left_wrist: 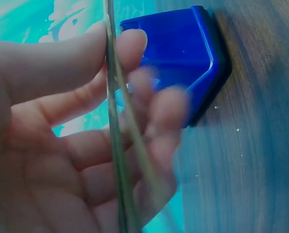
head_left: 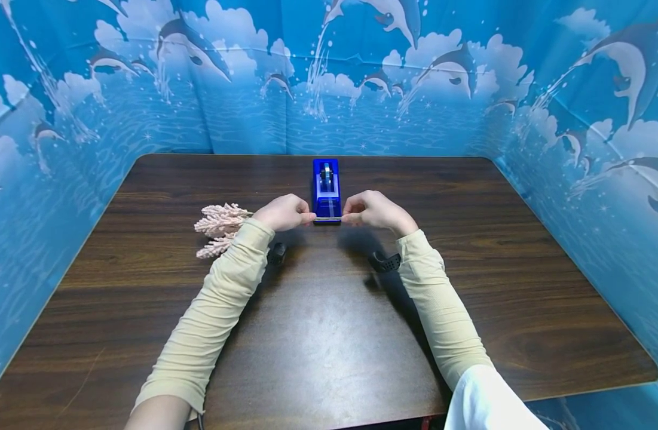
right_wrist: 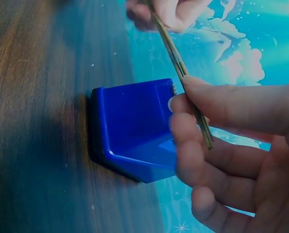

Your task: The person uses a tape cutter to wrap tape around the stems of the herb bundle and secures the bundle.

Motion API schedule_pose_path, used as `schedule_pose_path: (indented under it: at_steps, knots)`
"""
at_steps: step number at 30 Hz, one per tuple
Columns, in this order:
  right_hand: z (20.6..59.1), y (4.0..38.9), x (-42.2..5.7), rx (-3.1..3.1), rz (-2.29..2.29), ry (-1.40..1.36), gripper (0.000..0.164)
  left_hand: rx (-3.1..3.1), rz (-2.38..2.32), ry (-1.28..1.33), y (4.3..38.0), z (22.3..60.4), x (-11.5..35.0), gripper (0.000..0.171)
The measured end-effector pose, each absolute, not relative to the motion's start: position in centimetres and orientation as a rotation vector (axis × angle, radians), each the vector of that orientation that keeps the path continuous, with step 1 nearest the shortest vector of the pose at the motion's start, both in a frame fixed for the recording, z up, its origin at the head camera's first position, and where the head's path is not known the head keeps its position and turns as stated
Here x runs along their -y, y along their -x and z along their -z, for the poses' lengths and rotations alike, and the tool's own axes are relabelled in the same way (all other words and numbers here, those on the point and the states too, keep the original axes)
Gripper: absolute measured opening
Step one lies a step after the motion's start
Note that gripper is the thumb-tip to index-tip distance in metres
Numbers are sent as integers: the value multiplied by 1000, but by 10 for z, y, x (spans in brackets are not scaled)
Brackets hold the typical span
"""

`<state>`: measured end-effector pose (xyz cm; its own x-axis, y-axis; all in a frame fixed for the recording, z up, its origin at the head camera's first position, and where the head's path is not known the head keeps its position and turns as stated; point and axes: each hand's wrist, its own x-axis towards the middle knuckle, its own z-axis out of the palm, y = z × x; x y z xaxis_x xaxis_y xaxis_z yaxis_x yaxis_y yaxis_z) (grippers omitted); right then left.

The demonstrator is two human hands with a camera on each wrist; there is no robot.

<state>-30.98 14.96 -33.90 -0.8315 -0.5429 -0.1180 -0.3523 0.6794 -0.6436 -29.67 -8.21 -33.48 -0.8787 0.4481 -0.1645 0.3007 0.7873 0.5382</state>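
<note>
- At far left of the group, the pink flower heads (head_left: 218, 226) lie to the left of the left hand, partly hidden by its sleeve (head_left: 221, 292), tips pointing left over the brown surface (head_left: 329, 358)
- Next, the left hand (head_left: 284, 212) pinches the stems (head_left: 329, 219) between thumb and forefinger, other fingers loosely bent
- In the middle, the stems run left to right between the two hands, across the near end of the blue tape dispenser (head_left: 327, 203); their long axis crosses the dispenser's own, which points away from the person, and the toothed edge (right_wrist: 173, 88) sits just beside them; whether stems and dispenser touch, I cannot tell
- The dispenser stands between the hands, with a tape roll (head_left: 326, 174) in its far part; neither hand is clearly nearer to it
- To the right, the right hand (head_left: 376, 210) pinches the stems close to their cut ends (right_wrist: 210, 145), thumb against forefinger, remaining fingers curved and apart from them
- Counted left to right: one bunch of several pink heads, two hands, at least two stems (exact number unclear), one dispenser, one tape roll
</note>
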Motion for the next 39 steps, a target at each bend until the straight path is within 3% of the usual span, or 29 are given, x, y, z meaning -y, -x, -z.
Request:
schedule_pose_path:
  at_steps: [10,25,33,39]
  knots:
    - [338,311,-149,-2484,920,697,35,-2740,-797,-595,298,335,83,28]
    - [339,313,-149,-2619,847,712,23,-2857,-843,-586,297,333,80,23]
    - [342,314,-150,-2597,892,633,40,-2866,-792,-521,297,335,77,26]
    - [342,313,-148,-2645,873,622,32,-2825,-781,-506,297,336,78,23]
